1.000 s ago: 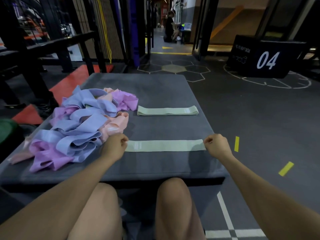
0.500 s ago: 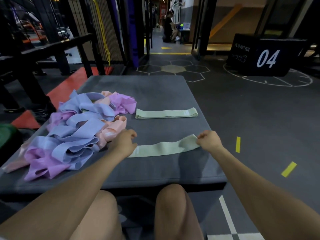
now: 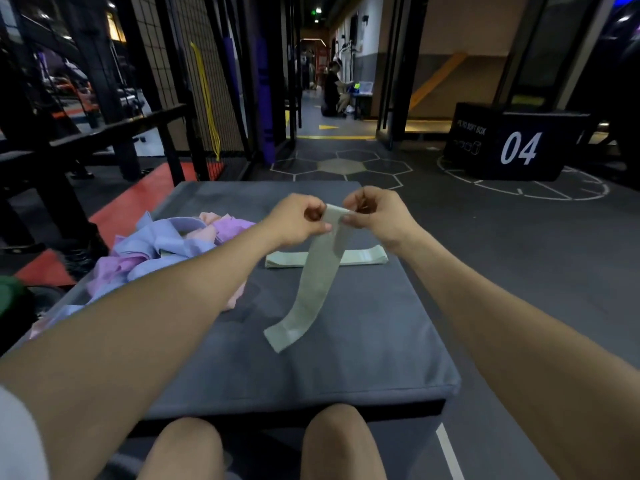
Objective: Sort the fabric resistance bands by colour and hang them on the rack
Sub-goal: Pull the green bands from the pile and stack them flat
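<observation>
- Your left hand (image 3: 298,220) and right hand (image 3: 377,216) meet almost fingertip to fingertip above the far half of the grey padded box (image 3: 363,368); both pinch the top end of one pale green band (image 3: 317,282), fingers curled on the fabric, each on its own side of the strip.
- The held band hangs from that shared pinch with its long axis running down and toward you, leaning a little to your left; its free lower end sits low near the pad, and you cannot tell from this view whether it touches or just clears it.
- The second green band (image 3: 363,258) lies flat on the pad, its long axis left to right; the hanging strip crosses in front of it, and it sits just below and beyond your right wrist, so the right hand is the nearer one to it.
- The unsorted heap of blue, lilac and pink bands (image 3: 162,251) lies at the pad's left side, under and beyond your left forearm; that hand is nearer to it.
- No hanging rack for the bands can be picked out with certainty here; nothing appears hung, so you look to be in the sorting stage.
- Judged from this, the likely next move is to lay the held band on or beside its flat green partner; that means carrying the top end a short way forward and right and turning its long axis crosswise.
</observation>
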`<state>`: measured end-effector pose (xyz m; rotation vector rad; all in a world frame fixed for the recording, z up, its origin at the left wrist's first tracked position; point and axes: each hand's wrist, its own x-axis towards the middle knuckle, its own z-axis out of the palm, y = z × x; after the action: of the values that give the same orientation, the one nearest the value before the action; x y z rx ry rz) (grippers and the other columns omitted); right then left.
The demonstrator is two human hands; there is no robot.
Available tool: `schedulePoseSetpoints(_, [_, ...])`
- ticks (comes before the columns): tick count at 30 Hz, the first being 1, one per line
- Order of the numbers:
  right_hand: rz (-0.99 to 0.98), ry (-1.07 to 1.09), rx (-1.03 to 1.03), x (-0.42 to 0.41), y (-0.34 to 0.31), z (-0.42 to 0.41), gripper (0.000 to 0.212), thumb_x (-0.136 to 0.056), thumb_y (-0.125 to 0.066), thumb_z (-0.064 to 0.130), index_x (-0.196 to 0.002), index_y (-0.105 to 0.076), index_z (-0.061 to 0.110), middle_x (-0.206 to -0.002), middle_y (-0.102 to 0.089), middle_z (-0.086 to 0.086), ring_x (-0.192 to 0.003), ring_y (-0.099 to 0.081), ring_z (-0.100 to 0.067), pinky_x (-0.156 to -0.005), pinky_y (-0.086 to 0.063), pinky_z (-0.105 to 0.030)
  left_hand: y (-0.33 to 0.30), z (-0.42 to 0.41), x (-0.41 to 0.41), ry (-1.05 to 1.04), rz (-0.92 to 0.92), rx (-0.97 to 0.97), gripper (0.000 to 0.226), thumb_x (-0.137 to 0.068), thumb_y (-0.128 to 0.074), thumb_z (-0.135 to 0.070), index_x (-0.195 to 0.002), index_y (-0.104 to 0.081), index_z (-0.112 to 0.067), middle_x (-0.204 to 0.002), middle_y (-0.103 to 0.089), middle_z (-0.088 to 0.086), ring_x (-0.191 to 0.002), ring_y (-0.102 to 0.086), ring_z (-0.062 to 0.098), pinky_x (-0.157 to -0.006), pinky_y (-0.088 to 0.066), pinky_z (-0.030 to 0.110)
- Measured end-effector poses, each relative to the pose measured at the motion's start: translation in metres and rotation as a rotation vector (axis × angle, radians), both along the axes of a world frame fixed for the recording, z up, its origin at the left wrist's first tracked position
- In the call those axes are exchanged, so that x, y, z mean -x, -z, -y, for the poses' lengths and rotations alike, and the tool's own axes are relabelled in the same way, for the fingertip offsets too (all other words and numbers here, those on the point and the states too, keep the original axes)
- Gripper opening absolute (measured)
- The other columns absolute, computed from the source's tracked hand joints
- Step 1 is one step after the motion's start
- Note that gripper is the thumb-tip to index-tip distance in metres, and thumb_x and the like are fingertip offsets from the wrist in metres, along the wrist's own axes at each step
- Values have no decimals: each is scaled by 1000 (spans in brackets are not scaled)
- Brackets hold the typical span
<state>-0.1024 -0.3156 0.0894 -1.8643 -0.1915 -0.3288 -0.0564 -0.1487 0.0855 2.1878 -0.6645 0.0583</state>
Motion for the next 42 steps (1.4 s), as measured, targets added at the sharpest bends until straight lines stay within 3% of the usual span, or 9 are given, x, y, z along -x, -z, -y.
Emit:
schedulePoseSetpoints(6, [-149,-74,-56,2,11,-15,34,-73,-73,-8,-104,-62,-1,-93,-65,-11,-84,-60,-21,-84,-53,-41,-35,-1,7,19,-201,497,24,-86,-58,5,-81,-56,-19,-77,-58,-1,-67,-56,5,-60,-51,16])
schedulePoseSetpoints(10, [-273,24,313,6,30,-17,27,-73,-77,7,-97,-65,5,-79,-58,-2,-73,-54,-15,-66,-43,-26,-41,-13,9,-89,-295,731,21,-89,-55,2,-83,-54,-18,-82,-59,-3,-69,-58,8,-51,-50,12])
schedulePoseSetpoints(15, [-344,61,623,-3,45,10,13,-73,-75,10,-78,-63,13,-80,-59,-5,-77,-55,-18,-65,-40,-24,-29,-40,-10,-318,-346,881,15,-93,-51,-1,-94,-54,-15,-85,-59,-2,-70,-56,8,-49,-48,12])
schedulePoseSetpoints(18, [-350,90,704,-6,51,31,16,-75,-71,9,-90,-68,3,-79,-57,-7,-74,-52,-17,-58,-37,-26,-17,-51,-20,-436,-387,939,18,-94,-49,-2,-83,-51,-16,-80,-57,-1,-64,-52,7,-45,-45,11])
schedulePoseSetpoints(24, [-435,180,549,-24,65,66,18,-80,-61,-3,-97,-65,-5,-83,-55,-11,-74,-49,-20,-57,-37,-26,23,-60,-41,-609,-536,941,12,-91,-48,-2,-85,-50,-12,-71,-53,3,-57,-47,11,-39,-43,13])
schedulePoseSetpoints(26, [-458,259,403,-36,69,74,8,-80,-56,-8,-84,-61,-4,-78,-51,-12,-66,-45,-20,-53,-37,-27,36,-59,-50,-645,-585,887,10,-89,-46,-3,-85,-49,-11,-62,-55,4,-55,-45,13,-39,-41,14])
schedulePoseSetpoints(31, [-472,416,138,-75,85,86,26,-78,-53,-14,-67,-55,9,-61,-50,-7,-52,-45,-17,-38,-40,-19,66,-48,-79,-705,-638,796,16,-89,-47,-5,-75,-50,-12,-68,-50,5,-58,-46,13,-36,-44,13])
schedulePoseSetpoints(37, [-441,552,163,-125,113,97,11,-74,-65,-2,-76,-62,9,-67,-57,-5,-59,-51,-18,-54,-42,-24,111,-42,-132,-739,-627,669,15,-87,-49,-7,-75,-51,-16,-71,-54,4,-58,-50,13,-53,-45,21])
schedulePoseSetpoints(42, [-421,594,248,-151,134,103,11,-79,-66,2,-85,-63,11,-87,-58,-6,-80,-54,-21,-70,-44,-27,139,-39,-159,-724,-498,302,8,-75,-59,-12,-71,-57,-6,-66,-53,14,-57,-49,24,-56,-38,25])
